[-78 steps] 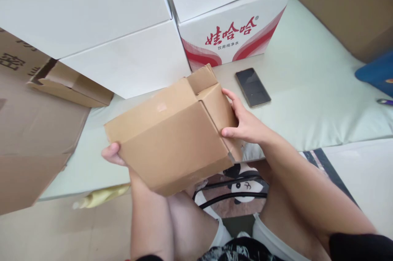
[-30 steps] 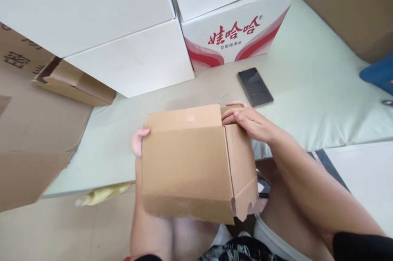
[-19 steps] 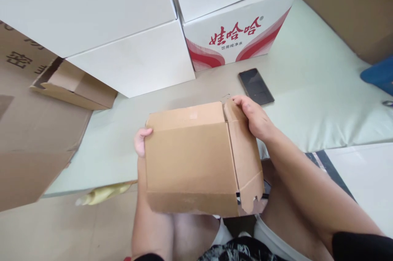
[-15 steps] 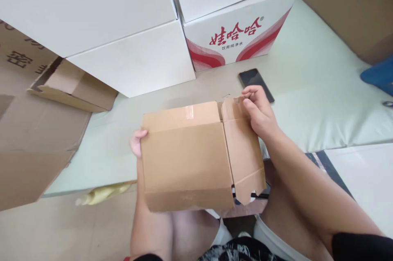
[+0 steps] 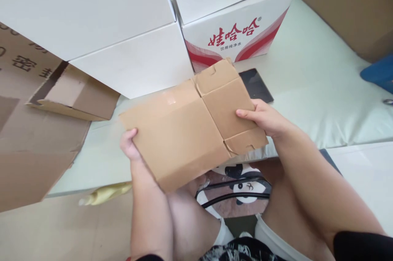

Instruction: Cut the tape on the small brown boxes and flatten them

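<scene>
I hold a small brown cardboard box over my lap, tilted with its right end raised. My left hand grips its left edge, thumb on top and fingers hidden underneath. My right hand grips the folded-out right end panel, thumb lying across its face, other fingers behind it. That panel's small tabs stick out at top and bottom. A strip of clear tape shows on the box's upper face.
A dark phone lies on the pale green mat, partly hidden behind the box. White cartons and one with red lettering stand behind. Brown cardboard lies left, a brown box and blue object right.
The box has turned counter-clockwise and lifted toward the cartons. Its right end panel now lies opened outward, and my right hand has moved from the panel's top corner to its right edge.
</scene>
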A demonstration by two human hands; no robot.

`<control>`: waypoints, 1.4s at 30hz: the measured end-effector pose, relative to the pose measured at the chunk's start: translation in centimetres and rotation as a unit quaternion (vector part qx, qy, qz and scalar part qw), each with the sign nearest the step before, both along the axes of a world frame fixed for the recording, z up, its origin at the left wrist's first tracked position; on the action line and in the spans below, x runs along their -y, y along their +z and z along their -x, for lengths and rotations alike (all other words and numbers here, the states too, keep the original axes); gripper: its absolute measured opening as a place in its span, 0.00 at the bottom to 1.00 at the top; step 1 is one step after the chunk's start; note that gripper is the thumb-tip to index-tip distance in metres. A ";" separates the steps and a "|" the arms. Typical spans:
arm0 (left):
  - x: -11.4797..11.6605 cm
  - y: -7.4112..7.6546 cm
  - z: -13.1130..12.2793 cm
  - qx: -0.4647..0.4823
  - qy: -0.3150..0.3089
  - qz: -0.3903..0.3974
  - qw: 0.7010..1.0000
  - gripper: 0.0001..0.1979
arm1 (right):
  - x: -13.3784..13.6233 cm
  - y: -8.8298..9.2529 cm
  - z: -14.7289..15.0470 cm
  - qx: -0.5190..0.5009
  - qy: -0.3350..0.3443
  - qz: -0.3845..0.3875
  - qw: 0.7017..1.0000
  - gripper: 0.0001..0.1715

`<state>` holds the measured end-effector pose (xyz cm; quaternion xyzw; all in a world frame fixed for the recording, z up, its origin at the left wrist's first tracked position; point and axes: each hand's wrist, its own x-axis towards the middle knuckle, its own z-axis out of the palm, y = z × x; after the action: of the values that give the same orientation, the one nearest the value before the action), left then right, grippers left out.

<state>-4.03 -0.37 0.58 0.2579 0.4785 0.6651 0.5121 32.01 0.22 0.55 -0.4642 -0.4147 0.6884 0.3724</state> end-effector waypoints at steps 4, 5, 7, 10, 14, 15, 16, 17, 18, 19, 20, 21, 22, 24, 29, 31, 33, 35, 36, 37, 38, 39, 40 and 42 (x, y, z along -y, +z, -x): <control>0.0 -0.8 -0.5 -0.062 -0.071 0.112 0.989 0.25 | -0.5 -0.3 -0.6 -0.001 -0.118 -0.050 0.992 0.36; -0.1 -0.9 -0.8 -0.078 -0.094 0.122 0.985 0.26 | -0.6 -0.4 -0.6 -0.002 -0.145 -0.057 0.988 0.36; -0.2 -0.9 -1.4 -0.107 -0.121 0.105 0.981 0.28 | -0.4 -0.4 -0.6 -0.005 -0.175 -0.073 0.982 0.37; -0.7 -0.8 -2.2 -0.123 -0.078 0.019 0.989 0.28 | 0.0 -0.2 -0.8 -0.001 -0.133 -0.114 0.985 0.36; -1.7 -0.8 -2.7 -0.097 0.011 -0.089 0.991 0.24 | 0.4 0.2 -1.8 0.073 0.022 -0.182 0.980 0.31; -2.0 -1.0 -2.7 -0.093 0.029 -0.093 0.991 0.23 | 0.4 0.3 -2.1 0.106 0.034 -0.196 0.974 0.31; -2.3 -1.1 -2.7 -0.090 0.047 -0.083 0.991 0.22 | 0.5 0.4 -2.3 0.137 0.028 -0.210 0.968 0.31; -2.5 -1.4 -2.8 -0.089 0.064 -0.065 0.992 0.20 | 0.5 0.5 -2.6 0.164 0.009 -0.223 0.961 0.31; -2.8 -1.6 -2.8 -0.088 0.077 -0.044 0.992 0.19 | 0.5 0.8 -2.8 0.182 -0.020 -0.238 0.954 0.31; -3.0 -1.7 -2.9 -0.089 0.083 -0.024 0.992 0.18 | 0.6 1.0 -3.0 0.191 -0.059 -0.255 0.946 0.31; -3.2 -1.8 -3.1 -0.090 0.081 -0.010 0.993 0.17 | 0.7 1.3 -3.2 0.191 -0.107 -0.273 0.937 0.31; -3.3 -1.9 -3.3 -0.090 0.075 -0.002 0.993 0.17 | 0.7 1.5 -3.4 0.187 -0.161 -0.290 0.925 0.31; -3.4 -1.9 -3.6 -0.091 0.068 0.003 0.993 0.17 | 0.7 1.7 -3.6 0.183 -0.226 -0.306 0.907 0.31; -3.4 -1.7 -4.5 -0.095 0.060 0.011 0.994 0.16 | 0.5 1.8 -3.8 0.181 -0.368 -0.332 0.850 0.32; -3.2 -1.0 -6.8 -0.105 0.046 0.021 0.993 0.16 | -1.1 0.6 -5.2 0.190 -0.583 -0.360 0.704 0.30; -3.2 -1.0 -7.5 -0.103 0.041 0.022 0.994 0.16 | -1.6 0.2 -6.1 0.197 -0.592 -0.355 0.696 0.27; -3.3 -1.4 -8.1 -0.101 0.032 0.027 0.994 0.16 | -1.7 -0.1 -6.9 0.212 -0.584 -0.358 0.697 0.24; -3.5 -1.8 -8.6 -0.100 0.020 0.034 0.994 0.15 | -1.5 -0.5 -7.5 0.221 -0.572 -0.364 0.701 0.24; -3.6 -2.0 -8.9 -0.099 0.013 0.036 0.994 0.15 | -1.4 -0.8 -7.8 0.221 -0.570 -0.362 0.704 0.25; -3.7 -2.1 -9.1 -0.099 0.005 0.037 0.994 0.14 | -1.3 -1.3 -8.0 0.220 -0.573 -0.356 0.704 0.26; -3.7 -2.2 -9.2 -0.098 -0.003 0.038 0.995 0.14 | -1.3 -1.9 -8.3 0.224 -0.581 -0.346 0.702 0.28; -3.7 -2.3 -9.4 -0.096 -0.012 0.038 0.995 0.13 | -1.5 -2.6 -8.5 0.239 -0.589 -0.332 0.697 0.29; -3.6 -2.2 -9.4 -0.094 -0.021 0.040 0.995 0.13 | -1.9 -3.2 -8.8 0.261 -0.592 -0.319 0.693 0.30; -3.3 -2.1 -9.5 -0.092 -0.040 0.047 0.994 0.13 | -3.5 -4.2 -9.4 0.340 -0.577 -0.291 0.683 0.30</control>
<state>5.47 2.92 -1.55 0.3124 0.5437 0.5945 0.5033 41.43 3.77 -3.62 -0.6820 -0.3425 -0.0232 0.6458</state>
